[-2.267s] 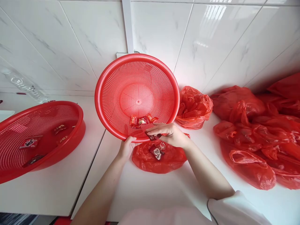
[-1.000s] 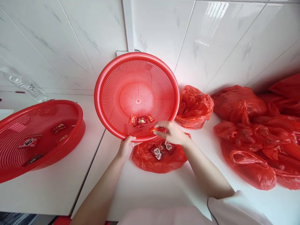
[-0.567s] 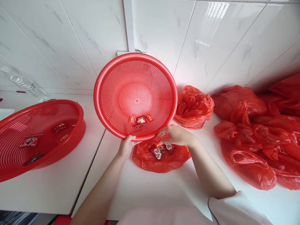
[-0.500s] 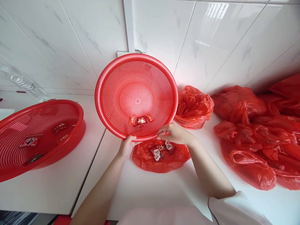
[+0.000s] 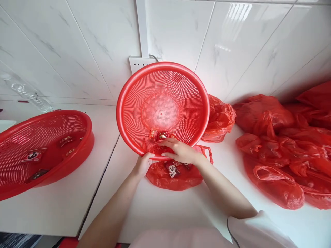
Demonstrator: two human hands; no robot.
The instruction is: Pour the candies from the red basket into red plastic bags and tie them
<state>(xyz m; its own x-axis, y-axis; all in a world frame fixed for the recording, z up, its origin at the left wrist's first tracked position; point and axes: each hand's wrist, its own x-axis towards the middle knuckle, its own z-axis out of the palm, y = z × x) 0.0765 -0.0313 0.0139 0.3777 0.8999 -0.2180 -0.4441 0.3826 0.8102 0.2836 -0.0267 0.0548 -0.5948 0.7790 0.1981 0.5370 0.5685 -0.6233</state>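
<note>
Basket [image 5: 161, 100] moved rightward — left fingers [image 5: 148, 156] grip its rim — right fingers [image 5: 172, 142] parted beside sweets [image 5: 162, 135]

Person's upper body, pale, faintly pinkish top [image 5: 178, 238], smooth across the front, loose whitish right sleeve [image 5: 254, 229], short in cut, thin dark trim [image 5: 230, 231] curving along its edge, bare forearms, ungloved left hand [image 5: 143, 165], ungloved right hand [image 5: 181, 151].
</note>
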